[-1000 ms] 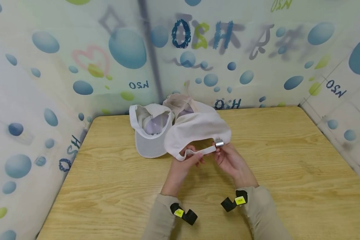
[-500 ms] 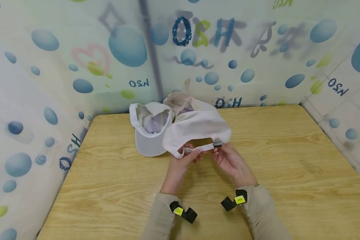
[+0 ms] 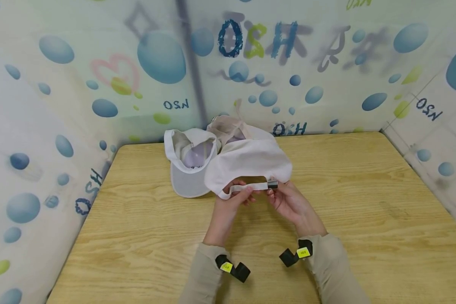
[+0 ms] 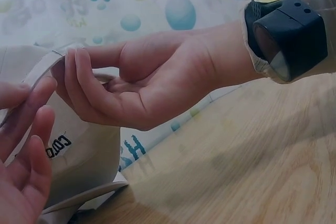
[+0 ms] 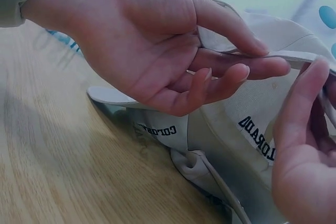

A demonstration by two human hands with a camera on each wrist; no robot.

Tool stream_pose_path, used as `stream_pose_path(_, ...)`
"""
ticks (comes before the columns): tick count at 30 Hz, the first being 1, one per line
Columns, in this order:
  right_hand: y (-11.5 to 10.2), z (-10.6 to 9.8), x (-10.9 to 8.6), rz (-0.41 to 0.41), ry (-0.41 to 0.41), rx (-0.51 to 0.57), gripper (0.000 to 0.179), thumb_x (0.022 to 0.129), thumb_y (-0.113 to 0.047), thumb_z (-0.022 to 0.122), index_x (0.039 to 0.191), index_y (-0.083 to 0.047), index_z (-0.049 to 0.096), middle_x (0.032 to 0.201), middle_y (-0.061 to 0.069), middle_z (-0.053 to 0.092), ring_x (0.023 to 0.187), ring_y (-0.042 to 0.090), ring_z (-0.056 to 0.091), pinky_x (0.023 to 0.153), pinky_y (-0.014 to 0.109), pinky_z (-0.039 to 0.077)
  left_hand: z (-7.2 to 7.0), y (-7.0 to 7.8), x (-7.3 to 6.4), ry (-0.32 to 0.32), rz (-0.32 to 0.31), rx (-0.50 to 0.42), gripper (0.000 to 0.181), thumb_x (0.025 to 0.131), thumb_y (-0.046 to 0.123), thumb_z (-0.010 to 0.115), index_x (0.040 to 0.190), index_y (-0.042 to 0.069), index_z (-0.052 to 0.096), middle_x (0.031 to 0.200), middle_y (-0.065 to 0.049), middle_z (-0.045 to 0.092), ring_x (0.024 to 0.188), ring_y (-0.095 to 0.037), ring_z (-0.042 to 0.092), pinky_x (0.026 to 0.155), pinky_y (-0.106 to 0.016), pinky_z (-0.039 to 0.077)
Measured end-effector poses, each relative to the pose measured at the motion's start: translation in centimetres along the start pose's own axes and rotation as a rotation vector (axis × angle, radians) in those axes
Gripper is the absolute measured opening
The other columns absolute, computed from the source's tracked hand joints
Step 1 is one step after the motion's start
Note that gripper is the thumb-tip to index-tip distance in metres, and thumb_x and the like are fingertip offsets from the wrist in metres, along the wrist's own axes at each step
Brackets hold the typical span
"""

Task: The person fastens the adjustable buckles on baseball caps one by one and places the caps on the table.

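Observation:
Both hands hold the back strap (image 3: 257,186) of a white baseball cap (image 3: 251,158), whose back opening faces me in the head view. My left hand (image 3: 231,204) pinches the strap between thumb and forefinger, left of centre; the right wrist view shows this left hand (image 5: 142,40) with its other fingers loosely bent. At the metal buckle (image 3: 272,184), my right hand (image 3: 294,207) grips the strap's other end. The left wrist view has the right hand (image 4: 147,82) with curled fingers at the strap. Dark lettering shows on the fabric in both wrist views.
A pale cap with a grey brim (image 3: 190,183) lies upside down at the left. Behind the held cap is a beige cap (image 3: 224,126), partly covered. All are on a wooden table (image 3: 365,211) against a patterned sheet (image 3: 159,55).
The buckle has shifted slightly left and turned, and the strap between the hands lies a little more level. Both hands keep their hold; the other caps stay in place.

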State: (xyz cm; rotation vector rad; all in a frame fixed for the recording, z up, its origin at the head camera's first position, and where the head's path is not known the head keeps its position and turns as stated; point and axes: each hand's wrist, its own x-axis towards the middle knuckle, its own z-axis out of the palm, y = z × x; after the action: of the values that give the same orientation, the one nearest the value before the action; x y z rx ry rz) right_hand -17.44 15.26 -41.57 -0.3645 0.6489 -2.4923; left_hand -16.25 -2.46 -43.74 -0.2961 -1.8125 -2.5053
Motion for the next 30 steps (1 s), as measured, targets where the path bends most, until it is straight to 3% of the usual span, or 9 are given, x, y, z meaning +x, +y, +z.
stream_pose_path(3,0.0,0.0,0.0,0.004,0.005,-0.007,0.013,0.095,-0.008,0.040,0.098,-0.005,0.052,0.084,0.007,0.061,0.074,0.012,0.061,0.067,0.019,0.049,0.6,2.0,-0.4,0.022,-0.066,0.018,0.029,0.079,0.021,0.069,0.095,0.003,0.052,0.083,-0.020,0.066,0.066,-0.031,0.060,0.057,-0.033,0.044)
stream_pose_path(9,0.0,0.1,0.0,0.006,0.029,-0.005,0.010,0.095,-0.007,0.040,0.100,-0.005,0.049,0.085,0.008,0.061,0.074,0.012,0.061,0.067,0.020,0.049,0.6,1.0,-0.1,0.028,-0.011,0.017,0.025,0.079,0.016,0.068,0.095,0.003,0.054,0.086,-0.029,0.062,0.062,-0.024,0.061,0.056,-0.031,0.043)
stream_pose_path(13,0.0,0.1,0.1,0.004,0.071,-0.028,0.009,0.094,-0.007,0.043,0.100,-0.005,0.048,0.084,0.008,0.061,0.073,0.012,0.060,0.067,0.020,0.049,0.7,1.3,-0.2,0.035,-0.020,-0.001,0.025,0.079,0.015,0.068,0.095,0.001,0.054,0.085,-0.028,0.062,0.061,-0.023,0.061,0.055,-0.028,0.043)
stream_pose_path(14,0.0,0.2,0.1,0.002,0.083,-0.039,0.008,0.094,-0.007,0.043,0.101,-0.006,0.048,0.085,0.007,0.060,0.073,0.012,0.060,0.067,0.019,0.049,1.0,2.4,-0.4,0.041,-0.052,0.005,0.026,0.079,0.016,0.068,0.095,0.001,0.054,0.085,-0.029,0.062,0.062,-0.026,0.061,0.055,-0.029,0.043)
stream_pose_path(19,-0.1,0.7,0.2,-0.009,0.185,-0.115,0.010,0.093,-0.009,0.046,0.102,-0.009,0.044,0.085,0.005,0.058,0.073,0.011,0.059,0.067,0.018,0.048,0.9,2.3,-0.4,0.026,-0.026,0.016,0.027,0.079,0.019,0.068,0.095,0.003,0.054,0.082,-0.018,0.066,0.066,-0.038,0.059,0.056,-0.030,0.044)
stream_pose_path(21,-0.1,0.9,0.2,-0.011,0.241,-0.143,0.010,0.092,-0.010,0.049,0.101,-0.010,0.044,0.083,0.005,0.058,0.072,0.011,0.059,0.065,0.018,0.048,0.3,0.3,0.0,0.007,0.033,-0.002,0.023,0.080,0.018,0.067,0.094,0.004,0.055,0.080,-0.013,0.067,0.067,-0.034,0.060,0.058,-0.029,0.045)
stream_pose_path(24,0.0,0.9,0.1,-0.015,0.289,-0.174,0.008,0.090,-0.010,0.052,0.097,-0.008,0.049,0.080,0.004,0.058,0.069,0.011,0.057,0.061,0.018,0.048,0.3,0.2,-0.1,-0.005,0.043,0.003,0.023,0.080,0.017,0.067,0.094,0.003,0.057,0.078,-0.009,0.065,0.067,-0.025,0.060,0.059,-0.029,0.046)
stream_pose_path(26,0.0,0.9,0.0,-0.020,0.290,-0.180,0.005,0.090,-0.010,0.053,0.095,-0.008,0.052,0.078,0.004,0.058,0.068,0.010,0.057,0.059,0.017,0.047,0.4,0.3,-0.2,-0.014,0.036,0.007,0.023,0.080,0.018,0.068,0.093,0.002,0.058,0.077,-0.008,0.062,0.068,-0.020,0.058,0.060,-0.029,0.047)
stream_pose_path(30,0.1,0.9,0.0,-0.037,0.262,-0.183,0.003,0.090,-0.008,0.053,0.093,-0.008,0.054,0.078,0.003,0.058,0.067,0.009,0.057,0.058,0.017,0.046,1.2,2.7,-0.6,0.005,-0.026,0.058,0.027,0.078,0.022,0.070,0.090,0.001,0.059,0.075,-0.009,0.059,0.067,-0.022,0.054,0.059,-0.031,0.047)
